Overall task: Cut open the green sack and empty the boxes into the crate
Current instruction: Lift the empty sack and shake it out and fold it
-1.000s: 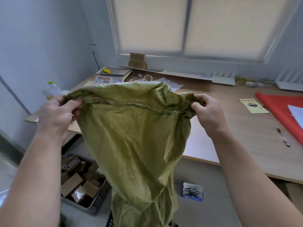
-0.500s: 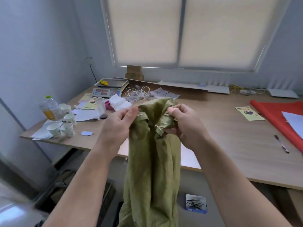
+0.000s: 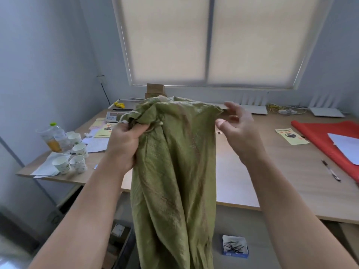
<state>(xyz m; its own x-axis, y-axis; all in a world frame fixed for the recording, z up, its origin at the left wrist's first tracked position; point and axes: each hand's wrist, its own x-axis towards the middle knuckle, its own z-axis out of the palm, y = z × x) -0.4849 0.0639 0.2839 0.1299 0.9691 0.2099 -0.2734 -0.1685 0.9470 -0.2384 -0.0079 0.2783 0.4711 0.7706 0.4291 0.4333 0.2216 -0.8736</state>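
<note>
Sack (image 3: 174,181) hanging lengthwise, top clenched in left hand (image 3: 124,144); right hand (image 3: 237,131) released.

A plain office or packing room: a long wooden table (image 3: 291,171) under a blinded window (image 3: 209,41), a weighing scale (image 3: 112,118), paper cups (image 3: 77,150), leaflets (image 3: 292,136), a pen (image 3: 331,170).

We face a wide window (image 3: 209,41) with two pale roller blinds (image 3: 167,39) drawn down, soft daylight glowing through them. Blue-grey walls (image 3: 48,55) meet at the left corner. A long wooden surface (image 3: 303,187) runs beneath (its near edge catching glare), above grey floor (image 3: 272,247).
</note>
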